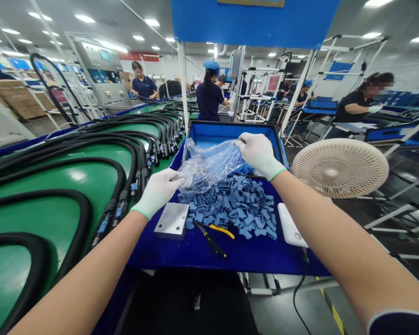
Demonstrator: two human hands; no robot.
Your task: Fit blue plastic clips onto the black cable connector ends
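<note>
A clear plastic bag [214, 163] is stretched between my two white-gloved hands. My left hand [162, 190] pinches its near left end, while my right hand [256, 152] grips the upper right end. Beneath the bag a heap of small blue plastic pieces [233, 204] is spread over the dark blue tabletop [195, 256]. Behind it stands a blue bin [223, 128], partly covered by the bag and my right hand. A metal block with holes [172, 219] lies left of the heap. Pliers with black and yellow handles [212, 239] rest at its front edge.
A white device with a cable [290, 225] lies at the table's right. Beyond it is a round beige fan [338, 167]. Black hoses [115, 135] run along the green conveyor surface [77, 174] to the left. Several people work in the background.
</note>
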